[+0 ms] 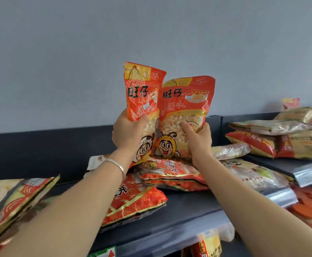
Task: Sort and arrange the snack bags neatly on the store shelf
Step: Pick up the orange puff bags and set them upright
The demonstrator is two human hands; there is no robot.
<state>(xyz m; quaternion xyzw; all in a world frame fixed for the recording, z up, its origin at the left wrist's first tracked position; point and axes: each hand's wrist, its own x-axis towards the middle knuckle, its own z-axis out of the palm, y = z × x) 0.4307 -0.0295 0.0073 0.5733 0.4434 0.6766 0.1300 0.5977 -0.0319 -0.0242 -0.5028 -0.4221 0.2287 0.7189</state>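
Shelf [179, 206]: carrying snack bags [170, 175] lying flat in heaps.
Right red bag [185, 110]: standing upright above the heap, touching the left red bag [142, 89].
Left hand [127, 135]: fingers wrapping the left red bag's lower half.
Right hand [199, 139]: gripping the right red bag low down.
Bangle [117, 166]: sitting on the left wrist.

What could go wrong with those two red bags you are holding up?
1. Each bag is held low down by one hand only: the left hand grips the left bag, the right hand the right bag. Their tall tops might flop over or slip out.
2. Stood on the uneven pile of flat bags below, they would probably topple.
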